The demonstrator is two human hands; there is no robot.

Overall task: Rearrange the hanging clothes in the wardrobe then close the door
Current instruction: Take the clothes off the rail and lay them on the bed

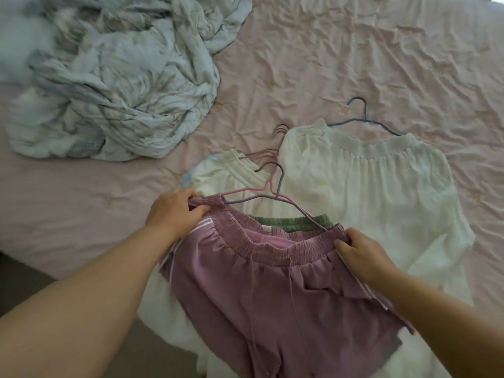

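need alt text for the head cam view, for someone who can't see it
Two bare hands, left hand and right hand, grip the elastic waistband of purple shorts on a hanger over a pink bed sheet. White garments on hangers lie beneath; a crumpled pale blue blanket sits upper left.

You're in a home bedroom — a bed [381,64] with a creased pink sheet, a rumpled blanket [109,77], and clothes [368,192] on hangers [354,120] laid across it.

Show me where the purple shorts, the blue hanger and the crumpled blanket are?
purple shorts [272,290]: head view, front fabric below the waistband.
blue hanger [364,120]: head view, neck under the hook.
crumpled blanket [117,77]: head view, middle of the heap.
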